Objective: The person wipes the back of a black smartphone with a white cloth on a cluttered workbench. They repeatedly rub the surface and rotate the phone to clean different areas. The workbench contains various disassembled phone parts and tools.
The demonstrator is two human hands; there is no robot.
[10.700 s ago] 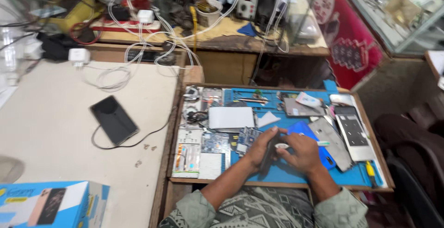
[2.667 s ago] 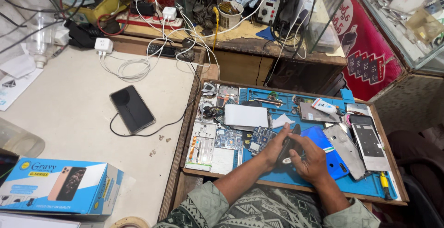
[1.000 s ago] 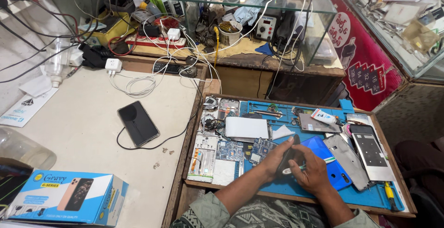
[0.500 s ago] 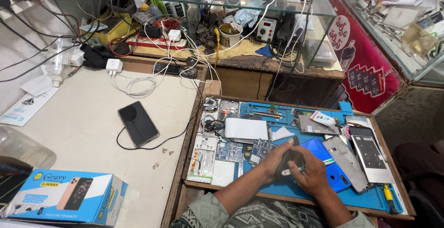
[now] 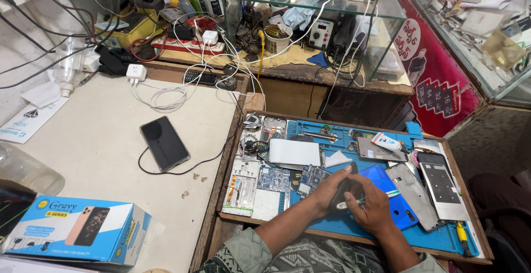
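Dark phone part (image 5: 340, 193): clasped upright-ish over the blue mat (image 5: 354, 226), between both hands, low centre of the tray.
Left hand (image 5: 326, 191): fingers curled around the dark part, gripping it from the left.
Right hand (image 5: 370, 206): closed on a slim green-tipped tool (image 5: 368, 199), tip laid against the part.
Blue phone back (image 5: 390, 198): lying just right of the hands, partly under the right hand.
Circuit boards (image 5: 287, 179): just left of the hands on the tray.
White panel (image 5: 295, 152): flat, farther up the tray.
Black phone (image 5: 165, 143): face up on the pale worktop (image 5: 99, 140), cable attached, well left.
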